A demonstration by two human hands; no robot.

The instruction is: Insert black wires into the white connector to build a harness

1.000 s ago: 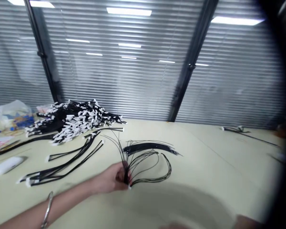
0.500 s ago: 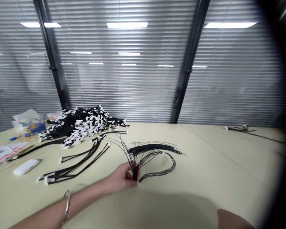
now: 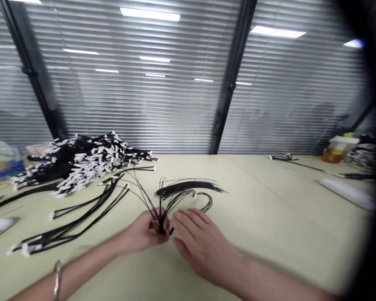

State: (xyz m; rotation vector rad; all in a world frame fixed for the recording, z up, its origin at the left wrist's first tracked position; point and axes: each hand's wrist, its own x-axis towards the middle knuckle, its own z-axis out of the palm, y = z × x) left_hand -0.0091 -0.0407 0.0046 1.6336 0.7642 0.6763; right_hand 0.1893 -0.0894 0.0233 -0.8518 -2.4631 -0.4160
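**Black wire bunch (image 3: 161,223) gripped in left hand (image 3: 141,230)**

The wire bunch is held near the middle of the counter (image 3: 269,234), pinched between the thumb and curled fingers of the left hand, with its thin free ends fanned upward and outward. A bracelet (image 3: 57,280) is worn on the left wrist. The right hand (image 3: 203,244) is held just beside, its thumb parted from its extended fingers; whether any wire is touched by it cannot be told. Looped wires (image 3: 209,202) are partly hidden behind its fingers.

Just beyond the hands, a straight black bundle (image 3: 188,187) is laid crosswise on the counter. To the left, loose cables (image 3: 103,200) tipped with white connectors are spread out, and behind them a large pile of cables (image 3: 90,163) is heaped. At the far right, an amber container (image 3: 335,152) is seen near a long white object (image 3: 347,192). The background is filled by blinds (image 3: 175,117).
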